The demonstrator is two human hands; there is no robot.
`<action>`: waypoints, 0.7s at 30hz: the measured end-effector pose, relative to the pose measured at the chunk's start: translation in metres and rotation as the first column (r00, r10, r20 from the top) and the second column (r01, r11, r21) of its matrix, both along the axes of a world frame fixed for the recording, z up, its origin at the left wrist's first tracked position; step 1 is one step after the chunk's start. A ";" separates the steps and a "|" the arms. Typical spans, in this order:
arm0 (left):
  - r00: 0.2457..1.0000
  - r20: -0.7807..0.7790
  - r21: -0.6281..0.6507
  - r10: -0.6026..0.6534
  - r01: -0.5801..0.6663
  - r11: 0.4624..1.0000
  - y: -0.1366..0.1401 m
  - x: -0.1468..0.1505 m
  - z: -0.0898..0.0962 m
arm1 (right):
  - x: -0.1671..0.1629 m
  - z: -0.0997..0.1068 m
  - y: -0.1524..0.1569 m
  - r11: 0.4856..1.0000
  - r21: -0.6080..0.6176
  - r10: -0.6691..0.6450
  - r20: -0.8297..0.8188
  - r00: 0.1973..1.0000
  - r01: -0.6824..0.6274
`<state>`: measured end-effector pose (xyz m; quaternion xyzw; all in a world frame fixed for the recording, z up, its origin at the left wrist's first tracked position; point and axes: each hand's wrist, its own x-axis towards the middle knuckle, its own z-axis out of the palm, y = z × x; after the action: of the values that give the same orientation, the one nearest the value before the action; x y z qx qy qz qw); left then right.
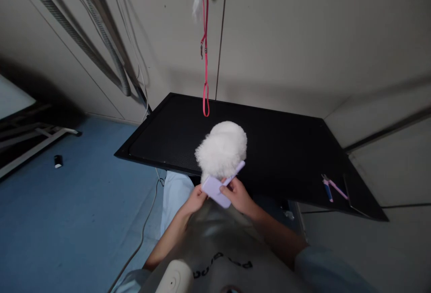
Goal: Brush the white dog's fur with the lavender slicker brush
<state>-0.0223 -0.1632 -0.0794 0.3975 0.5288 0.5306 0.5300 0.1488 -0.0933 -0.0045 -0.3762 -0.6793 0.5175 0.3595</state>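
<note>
A white fluffy animal, by its look a small dog (224,147), is at the near edge of the black table (283,149); no face can be made out. My right hand (240,196) is closed around a lilac slicker brush (215,190). Its handle points up and to the right, and the broad head lies low against the near side of the coat, back towards me. At the left edge of the brush head, my left hand (195,199) has its fingers pinched together at the lower fur. What they grip is partly hidden by the brush.
A red leash (206,66) hangs from the wall over the table's far edge. Nail clippers (327,187) with blue and pink handles lie at the table's right end. A grey hose (111,55) runs down the wall at left. A cable (146,225) crosses the blue floor.
</note>
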 end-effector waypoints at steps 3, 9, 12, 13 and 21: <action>1.000 0.016 -0.008 0.009 -0.009 1.000 -0.001 0.003 0.001 | 0.002 -0.002 -0.004 0.989 0.093 -0.119 0.039 0.992 0.115; 1.000 -0.003 -0.010 -0.005 0.005 1.000 0.002 0.003 0.000 | 0.008 -0.009 -0.011 0.989 0.110 -0.104 0.050 0.993 0.098; 1.000 -0.020 -0.015 -0.015 0.015 1.000 0.003 0.003 -0.001 | 0.010 -0.016 -0.013 0.977 0.142 -0.160 0.007 0.987 0.157; 0.999 -0.029 -0.004 -0.017 0.016 1.000 0.004 0.003 -0.001 | 0.011 -0.018 -0.013 0.985 0.095 -0.144 -0.002 0.990 0.143; 0.999 0.005 -0.039 -0.035 0.036 0.999 0.004 0.004 -0.003 | 0.016 -0.027 -0.016 0.968 0.072 -0.238 -0.063 0.969 0.242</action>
<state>-0.0181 -0.1588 -0.0823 0.3955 0.5307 0.5116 0.5479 0.1651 -0.1098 -0.0317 -0.4271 -0.6387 0.4528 0.4523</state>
